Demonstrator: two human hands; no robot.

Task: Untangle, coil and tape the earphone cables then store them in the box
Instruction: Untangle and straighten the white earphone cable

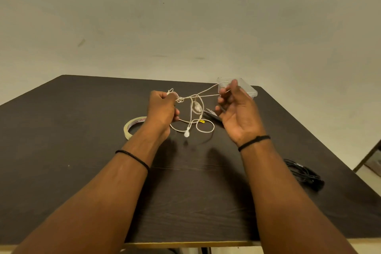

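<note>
Two hands were up over the dark counter (pixel 82 171), working a tangled white earphone cable (pixel 203 129) between them. The left hand (pixel 162 109) was curled tight round a bunch of the cable, with a small knot (pixel 180 99) of loops sitting just off its knuckles at about three o'clock. From that knot two strands ran across to the right hand (pixel 237 111), which pinched them between thumb and forefinger near its top, the other fingers loosely bent and the palm turned inward. Below the knot the rest of the cable hung in slack loops, one white earbud (pixel 186 134) dangling lowest, close above the counter, and a small yellow tag (pixel 202 121) showing on a loop beside it.

Each wrist wore a thin black band.

At about nine o'clock from the hanging cable a roll of clear tape (pixel 132 128) lay flat on the counter, partly hidden behind the left wrist. At one o'clock, near the far edge, stood the clear plastic box (pixel 250 89), half covered by the right hand's fingers. Between the cable and the right palm a pair of scissors (pixel 212 114) with dark handles lay on the counter, mostly hidden. Well apart at four o'clock, near the right edge, a bundle of black earphone cable (pixel 303 174) rested in a loose heap.
</note>
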